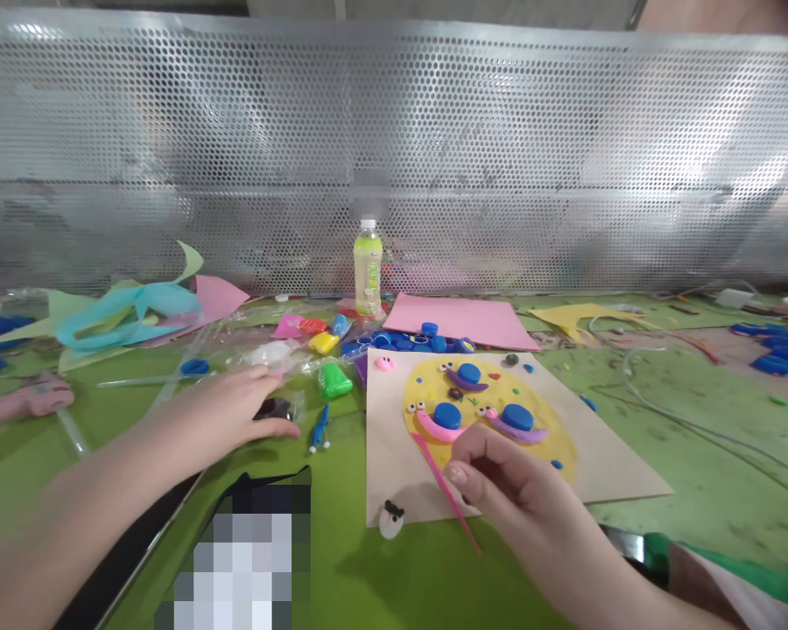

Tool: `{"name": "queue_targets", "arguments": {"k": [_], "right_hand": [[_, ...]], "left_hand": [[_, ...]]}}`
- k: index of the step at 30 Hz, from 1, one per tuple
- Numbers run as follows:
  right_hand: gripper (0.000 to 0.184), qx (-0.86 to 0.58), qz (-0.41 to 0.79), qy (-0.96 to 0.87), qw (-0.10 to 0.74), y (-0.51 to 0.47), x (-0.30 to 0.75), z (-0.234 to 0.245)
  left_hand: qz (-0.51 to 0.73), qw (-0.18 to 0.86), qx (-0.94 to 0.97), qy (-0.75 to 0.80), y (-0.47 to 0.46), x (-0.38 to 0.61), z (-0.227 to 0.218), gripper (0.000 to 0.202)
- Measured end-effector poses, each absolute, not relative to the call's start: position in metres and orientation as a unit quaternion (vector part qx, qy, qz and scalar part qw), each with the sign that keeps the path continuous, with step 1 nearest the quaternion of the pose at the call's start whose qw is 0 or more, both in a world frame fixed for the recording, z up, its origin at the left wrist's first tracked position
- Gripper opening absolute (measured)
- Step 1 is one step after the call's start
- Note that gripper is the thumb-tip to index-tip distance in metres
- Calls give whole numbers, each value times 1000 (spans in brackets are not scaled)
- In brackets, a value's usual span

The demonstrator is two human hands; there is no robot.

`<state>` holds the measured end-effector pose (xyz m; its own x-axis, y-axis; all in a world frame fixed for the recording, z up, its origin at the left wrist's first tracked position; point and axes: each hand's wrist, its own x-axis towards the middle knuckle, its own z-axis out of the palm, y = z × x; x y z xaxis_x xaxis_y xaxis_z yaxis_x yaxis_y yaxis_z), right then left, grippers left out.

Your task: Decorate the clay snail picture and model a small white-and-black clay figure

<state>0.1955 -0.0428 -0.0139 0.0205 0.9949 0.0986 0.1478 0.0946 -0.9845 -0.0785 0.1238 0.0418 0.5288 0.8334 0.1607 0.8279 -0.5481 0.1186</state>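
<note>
My left hand (240, 407) reaches over the table with thumb and fingers apart, around a small black clay packet (277, 409); whether they touch it, I cannot make out. My right hand (509, 490) is closed in a pinch on a thin pink clay modelling tool (447, 493), held over the cream board (621, 468). On the board's yellow circle (426, 385) sit several clay snails with blue bottle caps (518, 416) for shells. A white clay piece with black on top (391, 520) lies at the board's near left corner, and a pink clay face (385, 363) at the far left corner.
Coloured clay packets, including a green one (335, 380), lie left of the board near a blue clay figure (320, 429). Behind stand a drink bottle (368, 271) and pink sheet (463, 319). A pink glue gun (30, 398) lies left; a white cable (689, 416) crosses the right.
</note>
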Motion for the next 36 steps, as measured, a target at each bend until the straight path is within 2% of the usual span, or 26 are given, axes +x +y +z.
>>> {"name": "queue_targets", "arguments": {"k": [3,5,8,12,16,21,25,31,36], "right_hand": [[47,-520,436,-549,489,-42,195,-9],[51,-520,442,-552,479,-41,195,-7],[53,-519,446,-560,467,-41,196,-7],[53,-520,442,-562,468,-41,196,-12],[52,-530,415,-570,471,-38,194,-14],[43,-531,415,-561,481,-37,193,-13],[36,-531,430,-552,479,-39,194,-13],[39,-512,421,-568,488,-38,193,-11],[44,-527,435,-543,488,-38,193,-11]], "left_hand": [[85,42,900,425,103,-64,45,57],[63,124,924,357,87,-48,42,49],[38,213,931,292,69,-27,34,49],[17,255,927,276,60,-15,28,47],[-3,291,922,255,58,-12,28,36],[15,308,923,230,59,-7,24,27],[45,297,925,235,61,-7,20,30],[92,275,920,263,60,-7,19,29],[105,302,901,293,51,-3,21,27]]}}
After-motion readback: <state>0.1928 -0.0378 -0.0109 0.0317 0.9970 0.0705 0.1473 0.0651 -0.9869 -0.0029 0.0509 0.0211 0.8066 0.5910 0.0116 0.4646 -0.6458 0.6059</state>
